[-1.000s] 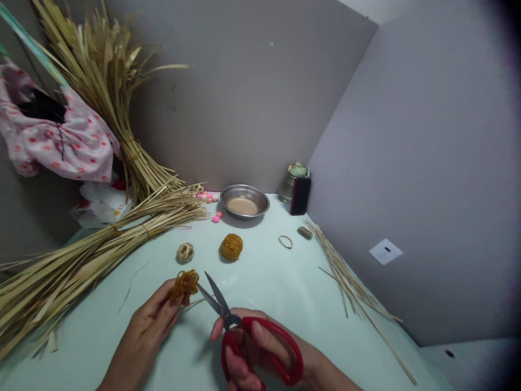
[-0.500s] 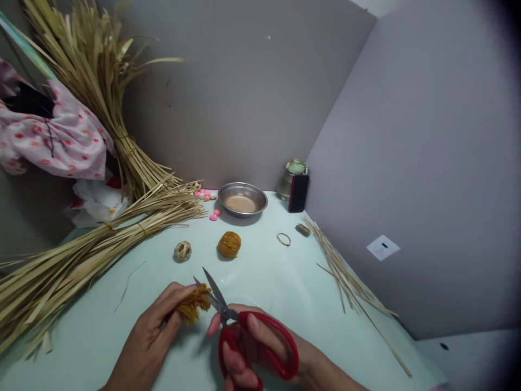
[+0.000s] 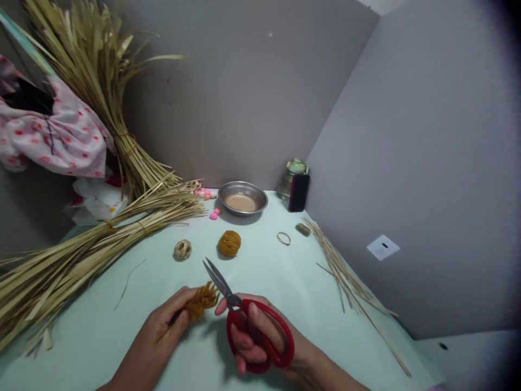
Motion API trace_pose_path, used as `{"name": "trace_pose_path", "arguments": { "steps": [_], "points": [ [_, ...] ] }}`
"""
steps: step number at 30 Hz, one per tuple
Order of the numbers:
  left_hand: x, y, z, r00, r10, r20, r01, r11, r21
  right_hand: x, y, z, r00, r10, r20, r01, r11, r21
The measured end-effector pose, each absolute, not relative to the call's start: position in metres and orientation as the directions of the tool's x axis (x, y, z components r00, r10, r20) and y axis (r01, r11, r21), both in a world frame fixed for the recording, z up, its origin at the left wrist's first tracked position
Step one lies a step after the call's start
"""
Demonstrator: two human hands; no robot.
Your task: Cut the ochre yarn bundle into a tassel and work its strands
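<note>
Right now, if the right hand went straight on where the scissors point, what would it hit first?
The right hand aims the scissors up and left, past the yarn tuft. Bare table follows, then probably the small woven ball; it might just miss it and reach the straw bundle.

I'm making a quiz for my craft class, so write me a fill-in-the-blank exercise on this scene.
1. The right hand holds scissors with ___ handles.
2. The left hand pinches a golden tuft, and a yarn ball of the same colour lies on the ___.
3. By the back wall, beyond the yarn ball, stands a metal ___.
Missing words: red; table; bowl.
</note>
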State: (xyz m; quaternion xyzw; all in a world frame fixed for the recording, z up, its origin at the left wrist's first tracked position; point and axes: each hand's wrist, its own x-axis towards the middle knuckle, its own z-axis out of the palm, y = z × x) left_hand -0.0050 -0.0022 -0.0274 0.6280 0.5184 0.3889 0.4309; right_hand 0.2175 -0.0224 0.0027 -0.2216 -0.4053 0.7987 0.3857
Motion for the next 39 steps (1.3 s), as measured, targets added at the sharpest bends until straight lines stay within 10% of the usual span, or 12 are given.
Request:
{"name": "trace_pose_path", "arguments": {
  "steps": [13, 39],
  "points": [
    [-0.01, -0.004, -0.02, 0.06, 0.979, -0.194, 0.172, 0.181, 0.968, 0.219, -0.022, -0.003, -0.707, 0.706, 0.047, -0.483, -0.433, -0.761],
    [-0.006, -0.005, -0.007, -0.092, 0.99, -0.103, 0.163, 0.117, 0.98, 0.215, -0.022, -0.005, -0.699, 0.713, -0.048, -0.42, -0.464, -0.78]
  ]
}}
